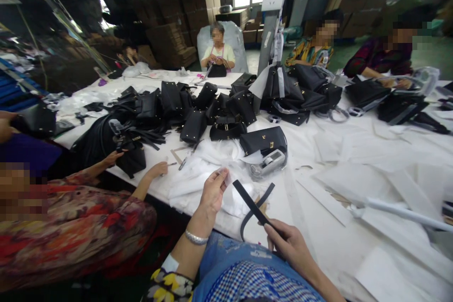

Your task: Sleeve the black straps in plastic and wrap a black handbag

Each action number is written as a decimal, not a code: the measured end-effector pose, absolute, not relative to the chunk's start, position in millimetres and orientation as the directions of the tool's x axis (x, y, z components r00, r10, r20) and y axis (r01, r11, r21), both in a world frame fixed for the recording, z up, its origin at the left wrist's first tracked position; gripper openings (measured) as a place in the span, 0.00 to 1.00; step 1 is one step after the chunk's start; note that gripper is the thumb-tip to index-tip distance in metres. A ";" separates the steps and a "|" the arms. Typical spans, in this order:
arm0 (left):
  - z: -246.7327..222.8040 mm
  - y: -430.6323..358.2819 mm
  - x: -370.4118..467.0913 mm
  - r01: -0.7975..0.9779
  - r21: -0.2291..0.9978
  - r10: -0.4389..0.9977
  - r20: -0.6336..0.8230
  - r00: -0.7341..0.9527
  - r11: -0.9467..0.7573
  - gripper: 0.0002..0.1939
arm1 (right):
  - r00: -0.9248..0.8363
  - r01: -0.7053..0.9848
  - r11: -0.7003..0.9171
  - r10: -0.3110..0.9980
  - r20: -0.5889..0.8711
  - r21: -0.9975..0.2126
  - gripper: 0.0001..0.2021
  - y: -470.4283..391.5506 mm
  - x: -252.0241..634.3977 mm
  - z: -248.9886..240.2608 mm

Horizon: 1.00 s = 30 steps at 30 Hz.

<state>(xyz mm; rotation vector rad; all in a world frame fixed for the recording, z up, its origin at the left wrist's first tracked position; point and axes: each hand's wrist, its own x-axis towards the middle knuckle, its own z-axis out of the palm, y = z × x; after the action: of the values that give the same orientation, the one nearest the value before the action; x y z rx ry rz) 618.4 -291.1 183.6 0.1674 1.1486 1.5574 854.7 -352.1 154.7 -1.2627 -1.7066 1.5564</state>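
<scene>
My left hand (214, 190), with a silver bracelet at the wrist, pinches a small piece of clear plastic film (228, 178) between thumb and fingers. My right hand (288, 244) is closed on a black strap (250, 202), whose flat end points up toward my left hand. The strap's other part curves over the white table near its front edge. Just beyond my hands, crumpled white wrapping (196, 174) lies on the table. A black bag (264, 140) with gold fittings sits behind it, next to a grey device in clear plastic (271, 163).
Black bags (171, 99) are piled across the middle of the white table (293, 217). White sheets (399, 174) spread over the right side. A grey post (266, 42) rises behind. At the left, a person in a floral garment (88, 226) works close by; others sit across the table.
</scene>
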 end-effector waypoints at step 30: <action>184.0 -288.8 634.3 -0.659 0.752 0.793 -0.415 -0.445 0.024 0.12 | -0.401 0.411 0.057 0.907 -0.125 -0.910 0.22 -346.0 848.8 152.8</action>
<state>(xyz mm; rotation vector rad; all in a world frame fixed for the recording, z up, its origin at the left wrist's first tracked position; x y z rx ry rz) 634.3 -288.8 184.0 0.1642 1.1717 1.6655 848.8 -346.0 152.8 -1.3149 -1.8489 1.3231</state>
